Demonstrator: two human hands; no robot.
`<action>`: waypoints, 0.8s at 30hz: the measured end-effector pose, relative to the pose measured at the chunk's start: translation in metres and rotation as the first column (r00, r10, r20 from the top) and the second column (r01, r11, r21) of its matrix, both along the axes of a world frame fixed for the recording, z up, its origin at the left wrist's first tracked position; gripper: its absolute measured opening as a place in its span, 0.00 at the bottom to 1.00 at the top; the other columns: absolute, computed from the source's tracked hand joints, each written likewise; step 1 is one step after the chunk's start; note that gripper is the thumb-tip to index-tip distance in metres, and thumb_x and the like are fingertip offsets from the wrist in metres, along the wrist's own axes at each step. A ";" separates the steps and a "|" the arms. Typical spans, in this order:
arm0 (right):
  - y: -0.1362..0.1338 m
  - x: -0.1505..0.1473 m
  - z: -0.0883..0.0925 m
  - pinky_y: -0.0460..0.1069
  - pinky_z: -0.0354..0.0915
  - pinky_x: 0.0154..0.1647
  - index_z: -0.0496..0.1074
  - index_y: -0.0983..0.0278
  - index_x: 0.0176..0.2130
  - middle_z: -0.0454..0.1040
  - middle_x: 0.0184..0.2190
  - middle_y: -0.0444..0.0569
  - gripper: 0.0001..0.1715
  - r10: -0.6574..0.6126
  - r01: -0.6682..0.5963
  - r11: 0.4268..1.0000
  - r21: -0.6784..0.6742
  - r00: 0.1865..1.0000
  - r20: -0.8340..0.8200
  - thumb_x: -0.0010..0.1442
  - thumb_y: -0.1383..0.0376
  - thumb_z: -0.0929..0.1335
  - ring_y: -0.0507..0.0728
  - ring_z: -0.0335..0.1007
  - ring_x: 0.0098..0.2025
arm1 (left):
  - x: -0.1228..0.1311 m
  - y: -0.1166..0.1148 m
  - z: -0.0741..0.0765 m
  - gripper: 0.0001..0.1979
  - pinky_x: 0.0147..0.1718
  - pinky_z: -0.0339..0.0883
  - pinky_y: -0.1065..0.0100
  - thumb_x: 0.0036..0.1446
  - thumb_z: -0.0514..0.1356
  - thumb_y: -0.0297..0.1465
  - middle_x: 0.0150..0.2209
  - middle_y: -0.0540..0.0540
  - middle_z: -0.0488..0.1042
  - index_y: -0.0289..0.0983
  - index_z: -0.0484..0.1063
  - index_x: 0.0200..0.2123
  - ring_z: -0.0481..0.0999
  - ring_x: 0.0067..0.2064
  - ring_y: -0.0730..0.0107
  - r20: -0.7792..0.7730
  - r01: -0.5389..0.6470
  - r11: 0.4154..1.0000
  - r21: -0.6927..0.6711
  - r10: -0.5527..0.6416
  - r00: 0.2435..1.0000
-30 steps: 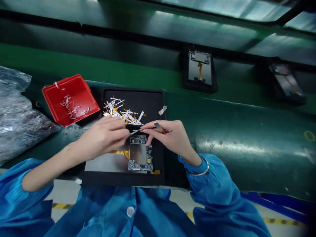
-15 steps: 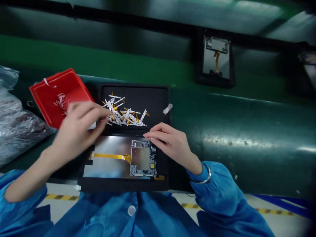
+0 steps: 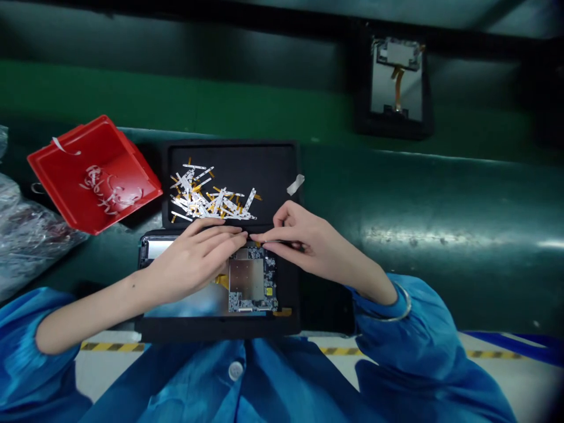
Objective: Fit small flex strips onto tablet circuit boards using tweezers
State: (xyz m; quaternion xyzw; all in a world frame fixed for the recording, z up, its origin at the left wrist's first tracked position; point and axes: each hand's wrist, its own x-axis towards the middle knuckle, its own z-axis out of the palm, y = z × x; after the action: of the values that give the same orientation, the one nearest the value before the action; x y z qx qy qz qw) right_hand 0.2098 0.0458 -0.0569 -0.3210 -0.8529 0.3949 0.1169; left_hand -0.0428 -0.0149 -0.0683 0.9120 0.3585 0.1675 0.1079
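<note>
A display panel with a circuit board at its right end lies in a black tray. An orange flex cable runs from the board under my left hand. That hand reaches over the panel, fingers stretched out, tips at the board's upper edge. My right hand pinches at the board's top edge, close to the left fingertips. A small orange piece shows at its fingertips. Between those fingers is a thin dark shape that I cannot make out. White-and-orange flex strips lie piled just beyond.
The strips lie in a second black tray, with a piece of tape on its right rim. A red bin and plastic bags stand left. Farther back on the green surface sits another panel assembly in a black tray.
My left hand has moved from the strip pile to the board's upper edge, its pinch now stretched out. The right hand stays near that edge. The whole view has shifted slightly.
</note>
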 end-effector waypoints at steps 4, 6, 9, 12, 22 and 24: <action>0.000 0.005 0.008 0.52 0.69 0.40 0.80 0.55 0.44 0.70 0.44 0.49 0.11 -0.224 0.208 0.974 -0.084 0.925 -0.308 0.66 0.63 0.67 0.54 0.69 0.40 | 0.010 0.005 0.007 0.14 0.51 0.71 0.62 0.67 0.51 0.24 0.51 0.42 0.77 0.34 0.64 0.55 0.77 0.51 0.65 0.131 -0.042 0.979 -0.200 0.069 0.989; -0.002 0.005 0.008 0.52 0.70 0.38 0.81 0.56 0.39 0.71 0.41 0.50 0.11 -0.393 0.363 0.920 -0.150 0.837 -0.381 0.67 0.60 0.67 0.56 0.70 0.42 | 0.014 0.007 0.007 0.13 0.50 0.72 0.66 0.67 0.51 0.24 0.51 0.44 0.78 0.36 0.64 0.54 0.77 0.51 0.68 0.185 -0.033 0.961 -0.274 0.086 0.979; -0.004 -0.001 0.000 0.46 0.62 0.19 0.73 0.61 0.28 0.68 0.27 0.45 0.22 -0.580 0.462 0.807 -0.369 0.741 -0.340 0.68 0.52 0.65 0.49 0.65 0.23 | 0.017 0.008 0.004 0.12 0.51 0.71 0.65 0.67 0.51 0.23 0.50 0.44 0.78 0.37 0.66 0.51 0.77 0.53 0.68 0.196 -0.009 0.966 -0.259 0.062 0.979; -0.006 -0.010 -0.011 0.43 0.60 0.12 0.63 0.61 0.31 0.69 0.24 0.40 0.21 -0.599 0.324 0.702 -0.635 0.751 -0.279 0.65 0.48 0.66 0.45 0.63 0.15 | 0.016 0.008 0.001 0.13 0.52 0.72 0.63 0.67 0.51 0.23 0.52 0.43 0.77 0.37 0.66 0.52 0.76 0.54 0.66 0.180 0.011 0.977 -0.213 0.028 0.983; -0.005 -0.015 -0.020 0.48 0.76 0.20 0.57 0.57 0.37 0.74 0.26 0.38 0.20 -0.616 0.224 0.632 -0.742 0.726 -0.305 0.58 0.56 0.73 0.55 0.78 0.22 | 0.017 0.008 0.000 0.12 0.52 0.71 0.65 0.66 0.55 0.22 0.51 0.41 0.77 0.34 0.66 0.51 0.76 0.54 0.65 0.171 0.043 0.986 -0.160 -0.015 0.985; -0.006 -0.015 -0.021 0.48 0.76 0.19 0.57 0.56 0.37 0.74 0.26 0.37 0.20 -0.628 0.233 0.626 -0.744 0.716 -0.304 0.59 0.57 0.73 0.55 0.78 0.21 | 0.019 0.010 0.001 0.10 0.52 0.71 0.64 0.66 0.56 0.24 0.49 0.42 0.77 0.34 0.65 0.50 0.76 0.53 0.65 0.176 0.030 0.985 -0.171 0.000 0.984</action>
State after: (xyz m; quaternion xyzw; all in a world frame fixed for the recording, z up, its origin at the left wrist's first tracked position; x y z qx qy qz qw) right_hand 0.1949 0.0399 -0.0779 -0.4196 -0.4785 0.6992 0.3257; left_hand -0.0236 -0.0054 -0.0674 0.8836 0.3539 0.2148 0.2190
